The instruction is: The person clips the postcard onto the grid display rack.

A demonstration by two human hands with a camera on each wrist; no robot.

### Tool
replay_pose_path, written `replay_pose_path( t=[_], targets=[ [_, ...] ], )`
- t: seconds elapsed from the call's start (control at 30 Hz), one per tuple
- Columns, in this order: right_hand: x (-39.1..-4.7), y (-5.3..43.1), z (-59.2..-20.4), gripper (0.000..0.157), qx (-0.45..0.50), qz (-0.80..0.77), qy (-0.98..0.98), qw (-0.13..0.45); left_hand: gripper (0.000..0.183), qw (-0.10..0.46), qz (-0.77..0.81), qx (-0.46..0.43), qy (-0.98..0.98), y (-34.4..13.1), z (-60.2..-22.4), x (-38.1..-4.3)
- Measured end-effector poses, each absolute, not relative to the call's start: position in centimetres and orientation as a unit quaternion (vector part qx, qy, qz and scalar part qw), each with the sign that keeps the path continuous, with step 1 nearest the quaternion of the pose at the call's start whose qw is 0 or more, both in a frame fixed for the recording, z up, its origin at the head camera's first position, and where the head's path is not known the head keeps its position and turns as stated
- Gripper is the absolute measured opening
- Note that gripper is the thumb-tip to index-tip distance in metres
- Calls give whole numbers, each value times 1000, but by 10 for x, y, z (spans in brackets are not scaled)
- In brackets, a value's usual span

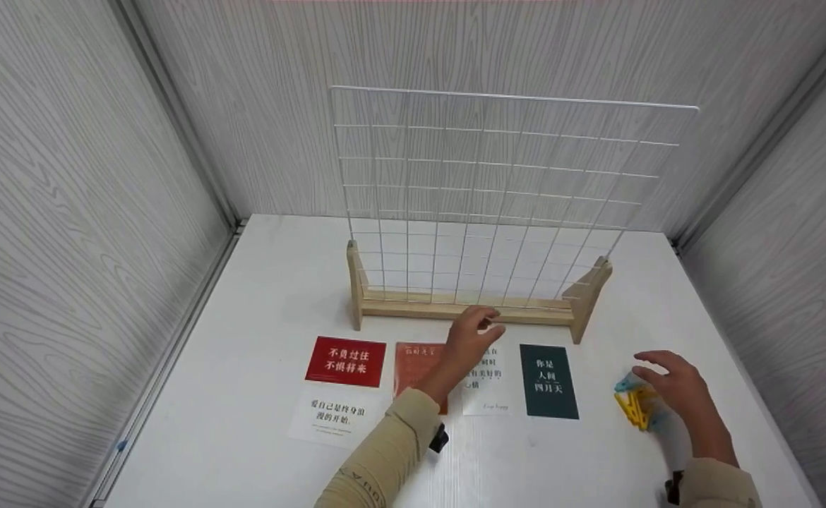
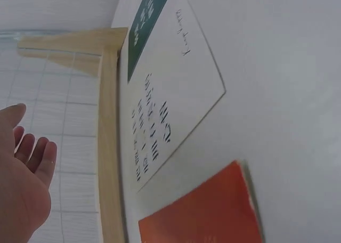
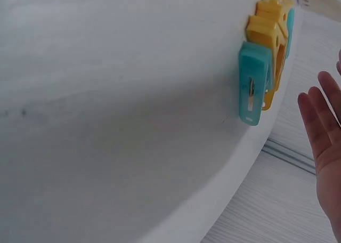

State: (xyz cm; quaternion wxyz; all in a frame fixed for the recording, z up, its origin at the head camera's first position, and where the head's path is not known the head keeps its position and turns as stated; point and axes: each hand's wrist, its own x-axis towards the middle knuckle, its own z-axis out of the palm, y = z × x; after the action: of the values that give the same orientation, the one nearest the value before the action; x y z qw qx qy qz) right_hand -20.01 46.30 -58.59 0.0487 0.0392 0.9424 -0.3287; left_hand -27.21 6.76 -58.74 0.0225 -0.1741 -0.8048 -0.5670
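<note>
My left hand [image 1: 471, 342] hovers over a white card [image 1: 487, 402] with dark print, just in front of the rack's wooden base. Nothing is in its loosely bent fingers; the left wrist view shows the empty palm. Part of an orange-red card [image 1: 409, 363] is hidden by that arm. On the right, my right hand [image 1: 685, 388] hangs beside and partly over a small cluster of yellow clips [image 1: 635, 409] and blue clips [image 3: 254, 86]. Its fingers are relaxed, apart from the clips in the right wrist view, and hold nothing.
A white wire grid [image 1: 480, 169] stands upright in a wooden base [image 1: 420, 309] behind the cards. A red card [image 1: 346, 372] and another white card [image 1: 328, 427] lie at the left, a dark green card [image 1: 550, 402] right of the middle. Grey wood-grain walls enclose the white table [image 1: 272, 282].
</note>
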Motion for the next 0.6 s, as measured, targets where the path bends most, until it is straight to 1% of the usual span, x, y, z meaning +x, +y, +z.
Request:
replay_pose_path(
  t=[0.1, 0.3, 0.5, 0.6],
  targets=[
    [-201, 469, -589, 57, 29, -318, 945, 74, 32, -6, -539, -186, -821, 83, -593, -273],
    [-201, 473, -597, 46, 5, -322, 944, 77, 37, -52, -503, -200, -840, 103, -605, -278],
    [-201, 472, -601, 37, 8, -307, 947, 96, 35, -73, -458, -194, -864, 119, -619, -286],
    [-200, 470, -600, 37, 13, -307, 945, 107, 34, -72, -422, -204, -881, 126, -625, -291]
  ],
)
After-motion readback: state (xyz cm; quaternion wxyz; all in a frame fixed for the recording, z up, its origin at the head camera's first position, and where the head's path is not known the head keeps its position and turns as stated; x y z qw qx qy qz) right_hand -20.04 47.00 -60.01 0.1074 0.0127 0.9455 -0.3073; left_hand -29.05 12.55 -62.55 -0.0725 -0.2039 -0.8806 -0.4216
